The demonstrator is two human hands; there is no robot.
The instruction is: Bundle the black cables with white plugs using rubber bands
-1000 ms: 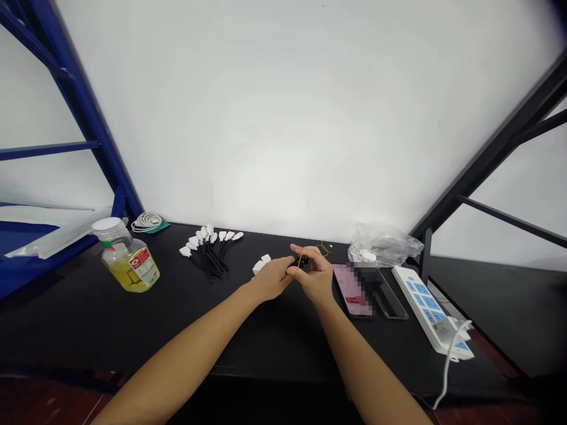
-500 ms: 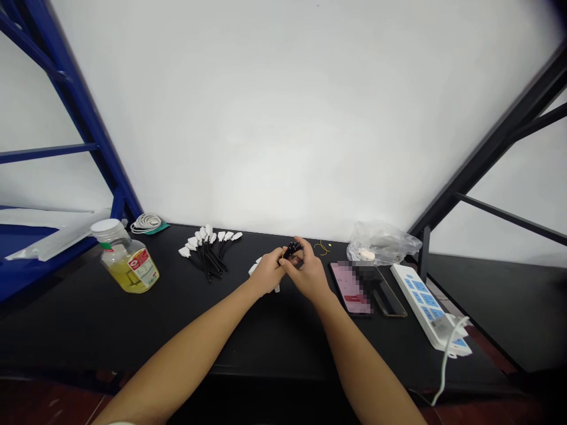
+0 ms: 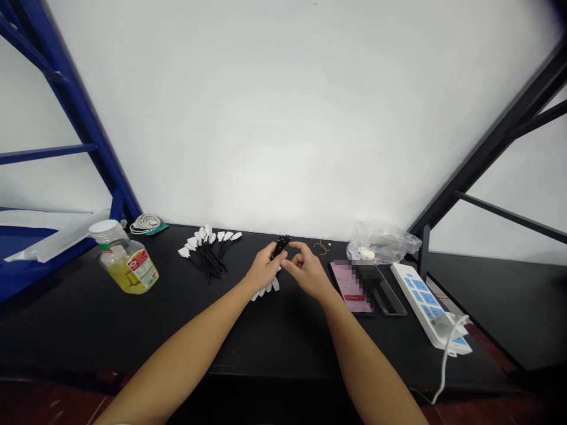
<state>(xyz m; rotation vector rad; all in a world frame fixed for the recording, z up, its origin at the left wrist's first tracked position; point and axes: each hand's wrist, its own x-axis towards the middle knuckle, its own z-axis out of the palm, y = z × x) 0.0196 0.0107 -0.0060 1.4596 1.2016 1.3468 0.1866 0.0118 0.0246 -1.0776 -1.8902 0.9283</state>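
My left hand (image 3: pixel 264 269) is shut on a small bundle of black cables (image 3: pixel 280 247), whose black ends stick up above my fingers. The bundle's white flat tips (image 3: pixel 266 289) hang below the hand, partly hidden by it. My right hand (image 3: pixel 308 273) is just to the right, its curled fingers apart and near the bundle, seemingly holding nothing. On the table to the left lies a larger fan of black cables with white tips (image 3: pixel 206 255). A thin yellow wire (image 3: pixel 322 247) lies beyond my right hand.
The black table (image 3: pixel 283 336) holds a jar of yellow liquid (image 3: pixel 126 264), a coiled white cable (image 3: pixel 145 224), a plastic bag (image 3: pixel 381 243), a blurred phone (image 3: pixel 352 287), a dark phone (image 3: pixel 388 298) and a white power strip (image 3: pixel 423 302). Blue shelving (image 3: pixel 75 118) stands at left.
My right hand has come away from the black bundle and moved slightly right. My left hand now holds the bundle more upright, with the white tips hanging below it.
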